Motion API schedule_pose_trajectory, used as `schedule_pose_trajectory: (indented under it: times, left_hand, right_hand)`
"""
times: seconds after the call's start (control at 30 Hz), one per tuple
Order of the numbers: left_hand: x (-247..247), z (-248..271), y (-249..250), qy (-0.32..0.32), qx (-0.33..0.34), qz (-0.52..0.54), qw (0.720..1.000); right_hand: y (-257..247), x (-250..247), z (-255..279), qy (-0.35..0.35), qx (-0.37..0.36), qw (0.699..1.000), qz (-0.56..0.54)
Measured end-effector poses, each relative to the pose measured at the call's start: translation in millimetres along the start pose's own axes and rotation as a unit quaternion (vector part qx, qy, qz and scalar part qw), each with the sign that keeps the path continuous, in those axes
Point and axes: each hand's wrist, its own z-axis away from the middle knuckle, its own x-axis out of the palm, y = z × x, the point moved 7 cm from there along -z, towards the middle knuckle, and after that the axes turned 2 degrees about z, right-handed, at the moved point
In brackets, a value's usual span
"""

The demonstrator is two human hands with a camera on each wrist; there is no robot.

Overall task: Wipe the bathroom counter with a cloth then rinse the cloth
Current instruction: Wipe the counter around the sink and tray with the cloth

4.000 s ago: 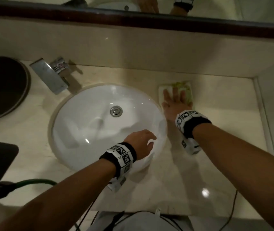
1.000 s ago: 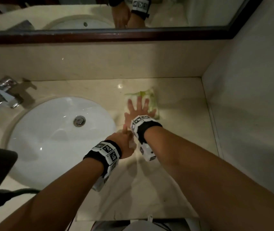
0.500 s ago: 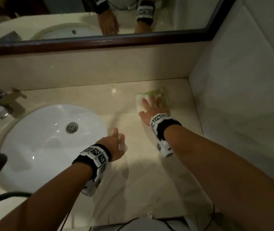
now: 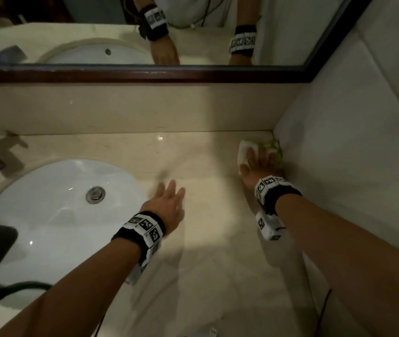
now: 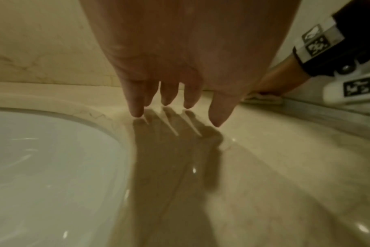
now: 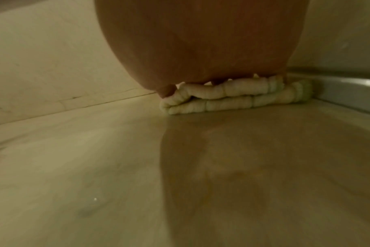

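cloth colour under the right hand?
The cloth is white with a green patterned part toward the wall; the head view shows it best.

The cloth [image 4: 243,152] under the right fingers [image 4: 261,153] is white at their left side and pale green with a leafy print past their tips, toward the wall; from the right wrist its folded edges [image 6: 232,98] look cream. The counter [image 4: 205,251] is glossy beige marble with faint veins. The basin [image 4: 47,215], left of the left fingers [image 4: 171,188], is white with a chrome drain [image 4: 95,194]. Both wristbands [image 4: 142,227] are black with white tags bearing black square codes. The mirror frame [image 4: 145,75] is dark reddish brown
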Motion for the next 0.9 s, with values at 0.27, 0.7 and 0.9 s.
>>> schedule_pose_trajectory:
  times: [0.27,0.7,0.9]
  left_hand:
    - [-7,-1,3,-0.081,0.014,-0.01,0.997]
    - [-11,-2,2,-0.12,0.028,-0.085,0.989]
    - [-12,0,4,-0.128,0.023,-0.077,0.989]
  right_hand:
    - [-23,-17,-28,0.051,0.05,0.997,-0.024]
    - [-158,6,-2,0.039,-0.137,0.99,0.0]
    - [-165,11,2,0.039,-0.178,0.983,0.029]
